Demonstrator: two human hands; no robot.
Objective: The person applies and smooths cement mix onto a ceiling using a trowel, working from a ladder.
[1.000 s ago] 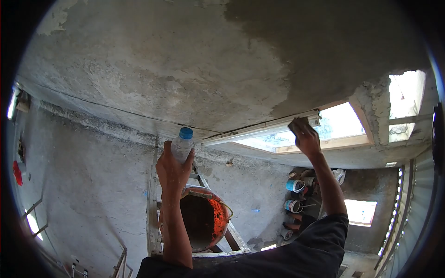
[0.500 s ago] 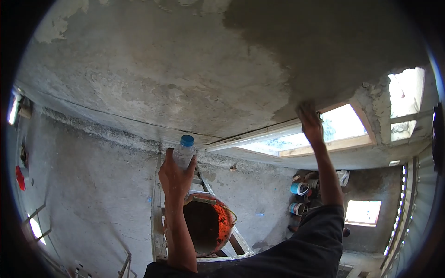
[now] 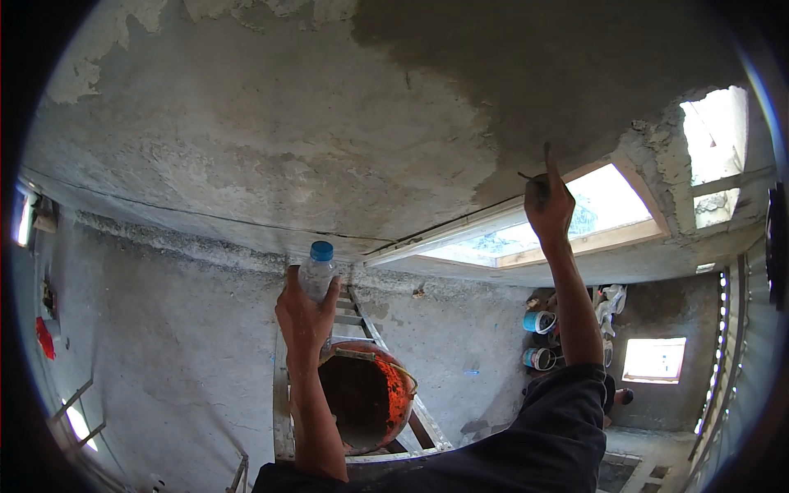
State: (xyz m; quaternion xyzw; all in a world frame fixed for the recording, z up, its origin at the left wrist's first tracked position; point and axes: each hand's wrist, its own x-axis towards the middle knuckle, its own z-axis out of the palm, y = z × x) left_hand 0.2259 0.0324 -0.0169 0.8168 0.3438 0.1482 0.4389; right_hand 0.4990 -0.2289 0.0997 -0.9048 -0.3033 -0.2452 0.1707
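My left hand [image 3: 302, 316] is wrapped round a clear plastic bottle [image 3: 318, 276] with a blue cap, held upright above the bucket. My right hand [image 3: 551, 209] is raised at the wall, just above the window frame, its index finger stretched upward. It is closed on a small dark tool [image 3: 537, 191] with a thin edge sticking out to the left; I cannot tell its kind. Beside that hand the wall bears a darker, damp-looking plaster patch [image 3: 592, 74]. Below my left hand, an orange-red bucket [image 3: 400, 394] with a dark inside sits on a ladder [image 3: 283, 411].
A window opening [image 3: 612, 201] with a wooden frame lies just behind my right forearm. On the floor below stand blue-and-white buckets [image 3: 538, 321] and pale sacking [image 3: 610, 304]. A person's foot [image 3: 626, 396] shows near my right sleeve. Corrugated sheeting [image 3: 744, 337] runs along the far right.
My right hand has shifted slightly down and left, and its index finger now points up. The bottle in my left hand has moved slightly left. The view has tilted a little.
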